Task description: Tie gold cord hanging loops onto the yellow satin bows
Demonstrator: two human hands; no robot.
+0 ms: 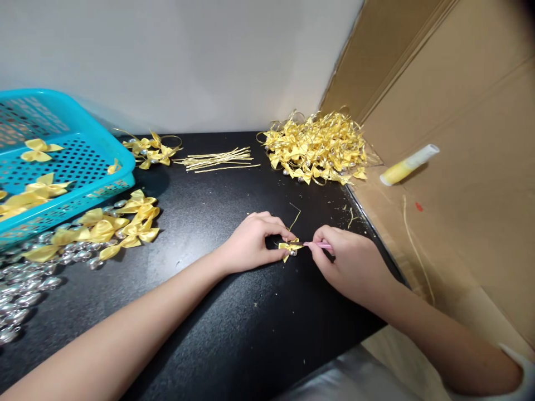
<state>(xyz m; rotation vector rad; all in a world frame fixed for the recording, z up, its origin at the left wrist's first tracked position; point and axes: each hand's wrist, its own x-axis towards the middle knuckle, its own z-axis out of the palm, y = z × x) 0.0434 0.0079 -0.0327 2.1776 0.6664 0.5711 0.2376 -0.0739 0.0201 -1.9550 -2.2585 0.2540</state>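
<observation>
The head view looks down on a black tabletop where both hands meet near the right edge. The left hand has its grip closed in a pinch on a small yellow ribbon bow, which lies on the tabletop just right of its fingertips. The right hand is closed around a thin pink stick, whose long axis runs left to right with its tip touching the bow's right side. So the bow sits between the two hands, nearer the left one, with the stick coming in from the right. A thin gold strand rises just behind the bow. Far right lies a heap of finished bows; cut gold strands lie left of it. A blue basket stands far left, with loose bows and clear beads near it. A glue tube rests on cardboard at right
</observation>
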